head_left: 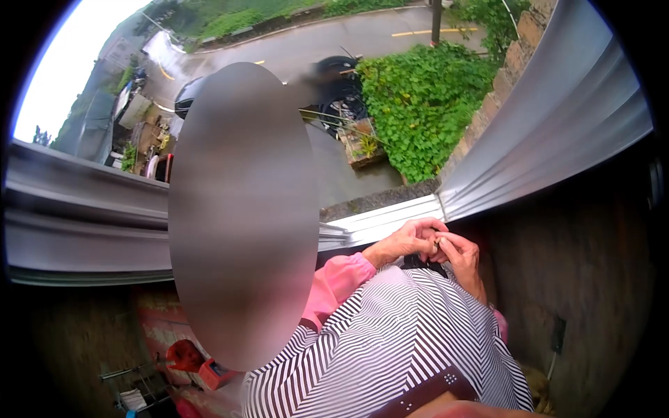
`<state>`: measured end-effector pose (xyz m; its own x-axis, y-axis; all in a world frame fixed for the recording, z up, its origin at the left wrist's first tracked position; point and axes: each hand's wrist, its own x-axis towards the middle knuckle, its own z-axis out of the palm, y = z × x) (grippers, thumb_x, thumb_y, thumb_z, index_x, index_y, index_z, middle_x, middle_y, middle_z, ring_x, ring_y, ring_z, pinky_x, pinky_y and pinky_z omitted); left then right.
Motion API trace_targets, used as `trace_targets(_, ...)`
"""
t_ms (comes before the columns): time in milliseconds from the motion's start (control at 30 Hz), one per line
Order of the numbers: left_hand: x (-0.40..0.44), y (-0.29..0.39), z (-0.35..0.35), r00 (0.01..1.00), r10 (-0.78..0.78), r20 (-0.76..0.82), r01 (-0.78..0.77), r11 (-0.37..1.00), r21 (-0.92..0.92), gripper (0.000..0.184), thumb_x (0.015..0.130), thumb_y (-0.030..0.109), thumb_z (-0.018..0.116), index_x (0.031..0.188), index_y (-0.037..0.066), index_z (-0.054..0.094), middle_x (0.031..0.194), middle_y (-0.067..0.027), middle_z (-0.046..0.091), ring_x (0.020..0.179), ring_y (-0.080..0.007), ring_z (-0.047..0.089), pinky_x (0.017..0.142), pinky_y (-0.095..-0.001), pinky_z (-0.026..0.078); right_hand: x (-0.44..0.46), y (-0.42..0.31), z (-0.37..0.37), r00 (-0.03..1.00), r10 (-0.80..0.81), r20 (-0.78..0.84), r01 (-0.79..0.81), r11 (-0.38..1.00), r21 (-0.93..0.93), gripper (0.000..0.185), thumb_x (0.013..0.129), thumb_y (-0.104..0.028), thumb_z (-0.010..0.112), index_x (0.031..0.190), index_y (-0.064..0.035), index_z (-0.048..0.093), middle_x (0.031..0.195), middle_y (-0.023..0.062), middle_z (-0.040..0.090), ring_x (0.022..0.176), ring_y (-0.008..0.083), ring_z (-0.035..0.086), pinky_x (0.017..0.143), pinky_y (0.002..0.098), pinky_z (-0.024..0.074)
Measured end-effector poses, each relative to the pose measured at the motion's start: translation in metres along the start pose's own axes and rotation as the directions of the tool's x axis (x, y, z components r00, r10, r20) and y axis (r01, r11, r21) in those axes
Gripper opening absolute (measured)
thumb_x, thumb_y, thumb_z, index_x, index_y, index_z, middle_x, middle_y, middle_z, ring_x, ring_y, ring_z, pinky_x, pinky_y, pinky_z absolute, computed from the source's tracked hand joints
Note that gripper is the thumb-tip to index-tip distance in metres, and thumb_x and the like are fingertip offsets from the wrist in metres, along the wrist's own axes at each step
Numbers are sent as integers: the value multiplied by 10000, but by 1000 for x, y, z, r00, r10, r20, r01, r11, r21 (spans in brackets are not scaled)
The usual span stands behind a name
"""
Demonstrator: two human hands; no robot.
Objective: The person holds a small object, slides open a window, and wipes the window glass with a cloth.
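"What lies closest to you?"

"My striped garment [397, 313], filling the lower middle. A dark band [425, 390] crosses it near me, marked with little clusters of white dots."

"And your fingers?"

"They meet just above the garment's far edge. My left hand [410, 240] comes out of a pink sleeve [341, 282], fingers curled over; my right hand [461, 256] rises from the other side, thumb and forefinger bent in. Between the fingertips sits a small dark bit [437, 245]. Whether either hand truly grips it, I can't tell. Just beneath is a dark thing [417, 262], mostly covered."

"Have you room there?"

"Ahead, little: the white sill [390, 221] runs just beyond my knuckles, and I can't tell if they touch it. It meets the grey frame [543, 118] in a corner near my fingers. To my right, space opens before the dark wall [585, 279]. To my left, a blurred oval [244, 216] hides the space; low beside it is a red container [214, 374], any lettering too small to read."

"And past the sill?"

"A rough ledge [380, 199] first, then a planter [362, 146] beside leafy plants [425, 104], and farther off the road [300, 38] with its yellow line [418, 32]."
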<state>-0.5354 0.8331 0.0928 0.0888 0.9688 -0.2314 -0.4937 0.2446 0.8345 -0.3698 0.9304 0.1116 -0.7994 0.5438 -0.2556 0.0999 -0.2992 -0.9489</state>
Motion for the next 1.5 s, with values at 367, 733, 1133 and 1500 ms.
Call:
trace_targets(367,-10,15,18,987,2,-161,3,999,32,514,720,6,576,1228,4,498,770,-31,578,651,-85,559,589,-207,455,5,16,-3,999,-32,-33,34,997,76,220,939,-83,556,1063,73,651,832,98,693,657,109,637,612,226,524)
trace_targets(733,-14,-3,-4,967,33,-251,-56,995,-88,382,817,43,639,1189,6,566,776,-63,628,635,-138,629,609,-248,522,3,9,-5,994,56,-92,-46,993,108,253,949,-135,552,1088,57,641,887,113,695,688,143,655,640,239,530)
trace_targets(1133,-22,16,-3,920,212,-330,-234,972,-28,317,841,40,647,1143,-36,588,1045,-182,661,922,-228,647,873,-349,517,1,19,-9,998,64,6,-64,987,148,290,973,-178,538,1113,55,640,882,135,689,737,173,681,694,251,550)
trace_targets(1500,-24,24,13,891,322,-319,-247,935,253,347,815,-57,647,1157,-48,584,1046,-106,651,941,-132,607,853,-261,501,-2,17,-6,999,45,11,-46,988,150,295,972,-166,530,1128,64,628,946,138,694,761,170,675,710,269,563)
